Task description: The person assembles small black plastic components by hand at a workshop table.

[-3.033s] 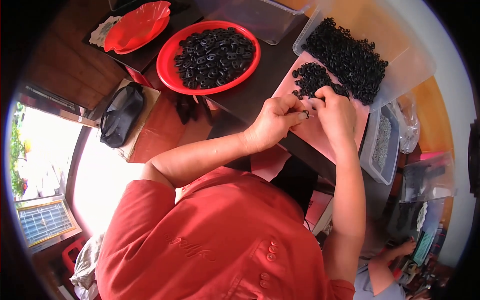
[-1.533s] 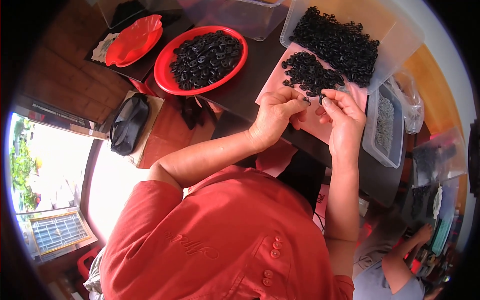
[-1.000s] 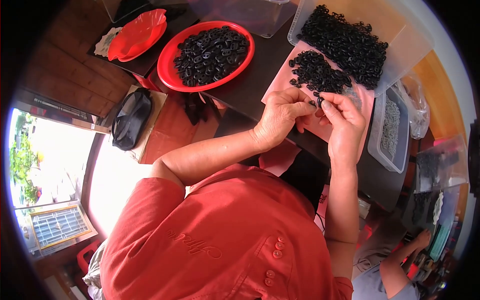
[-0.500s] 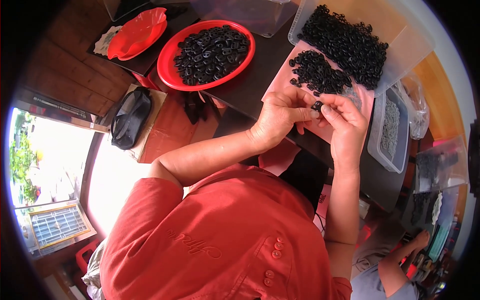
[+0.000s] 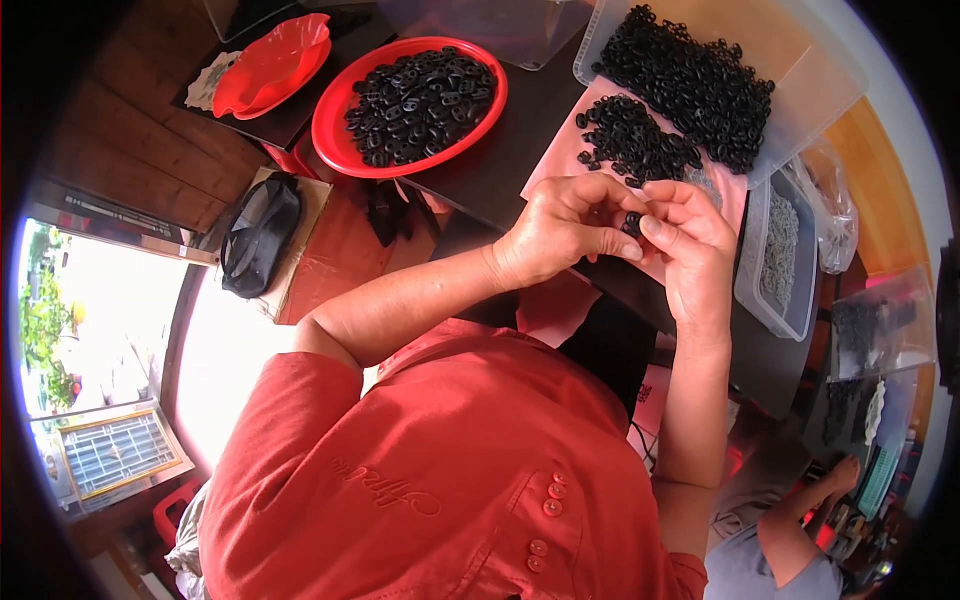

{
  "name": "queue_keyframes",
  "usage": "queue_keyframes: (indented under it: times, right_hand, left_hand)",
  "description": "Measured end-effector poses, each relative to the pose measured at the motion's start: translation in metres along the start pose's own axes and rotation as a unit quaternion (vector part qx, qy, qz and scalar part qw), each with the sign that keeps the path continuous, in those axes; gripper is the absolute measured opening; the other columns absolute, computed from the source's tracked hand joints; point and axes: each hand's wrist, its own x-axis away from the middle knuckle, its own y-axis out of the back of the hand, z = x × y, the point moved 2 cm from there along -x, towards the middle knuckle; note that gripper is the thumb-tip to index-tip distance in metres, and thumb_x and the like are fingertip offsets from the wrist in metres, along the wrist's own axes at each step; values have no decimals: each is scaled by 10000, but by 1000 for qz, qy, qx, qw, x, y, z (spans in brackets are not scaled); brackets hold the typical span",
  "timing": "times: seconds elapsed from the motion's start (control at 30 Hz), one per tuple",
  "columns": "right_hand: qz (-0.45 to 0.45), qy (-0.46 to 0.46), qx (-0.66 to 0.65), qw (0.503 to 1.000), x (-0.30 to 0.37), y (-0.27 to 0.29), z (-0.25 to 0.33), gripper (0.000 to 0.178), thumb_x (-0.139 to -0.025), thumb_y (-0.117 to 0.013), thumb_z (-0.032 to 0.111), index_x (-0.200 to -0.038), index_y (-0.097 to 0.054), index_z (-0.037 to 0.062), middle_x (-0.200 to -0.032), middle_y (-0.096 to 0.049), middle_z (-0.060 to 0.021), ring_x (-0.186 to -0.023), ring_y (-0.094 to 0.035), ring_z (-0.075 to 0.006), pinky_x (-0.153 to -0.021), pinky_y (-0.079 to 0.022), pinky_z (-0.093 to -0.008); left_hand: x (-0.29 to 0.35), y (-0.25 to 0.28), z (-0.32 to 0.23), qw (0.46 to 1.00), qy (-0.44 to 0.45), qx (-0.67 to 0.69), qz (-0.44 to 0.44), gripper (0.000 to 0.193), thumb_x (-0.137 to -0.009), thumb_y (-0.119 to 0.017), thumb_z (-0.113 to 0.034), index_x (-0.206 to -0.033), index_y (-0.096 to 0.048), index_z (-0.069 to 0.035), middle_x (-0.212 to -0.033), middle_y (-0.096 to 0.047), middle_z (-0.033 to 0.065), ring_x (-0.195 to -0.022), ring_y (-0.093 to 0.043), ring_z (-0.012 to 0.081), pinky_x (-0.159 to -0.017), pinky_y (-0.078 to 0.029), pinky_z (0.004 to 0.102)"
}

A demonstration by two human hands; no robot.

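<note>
Between my fingertips is a small black part with holes (image 5: 631, 224), partly covered by the fingers. My left hand (image 5: 570, 225) pinches it from the left with thumb and forefinger. From the other side my right hand (image 5: 688, 245) grips the same part between thumb and fingers. Just beyond the hands, a loose pile of small black parts (image 5: 640, 138) lies on a pink sheet (image 5: 555, 150). A larger heap of black pieces (image 5: 690, 85) fills the clear plastic bin (image 5: 815, 95) behind it. Right of my right hand stands a clear tub (image 5: 752, 290) of small grey metal pieces (image 5: 780, 250).
A red basin (image 5: 330, 145) of black two-holed pieces stands at the table's far left, beside a red wavy-edged dish (image 5: 275, 70). A black bag (image 5: 262, 235) lies on a carton at left. Another person's bare arm (image 5: 785, 535) shows at lower right.
Both hands stay together and shift slightly; the black part between the fingertips has turned and sits a little lower. My right forearm has moved slightly to the right.
</note>
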Motion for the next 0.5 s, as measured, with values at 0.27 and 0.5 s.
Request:
queue_keyframes:
  times: [0.27, 0.5]
  right_hand:
    - [74, -88, 92, 989, 4, 8, -5, 205, -980, -562, 215, -956, -617, 18, -744, -614, -40, -577, -587, -124, -488, -430, -196]
    - [98, -86, 39, 991, 9, 5, -4, 213, -979, -573, 192, -927, -618, -9, -706, -600, -42, -560, -589, -115, -468, -432, -193]
  left_hand:
    - [1, 4, -5, 1000, -24, -16, 11, 289, -794, -774, -12, -1054, -648, -3, -868, -625, 13, -720, -586, 55, -570, -499, 202]
    - [5, 1, -25, 996, -67, -4, 56, 169, -865, -685, 21, -1002, -590, 44, -830, -677, 107, -719, -710, 194, -597, -548, 254]
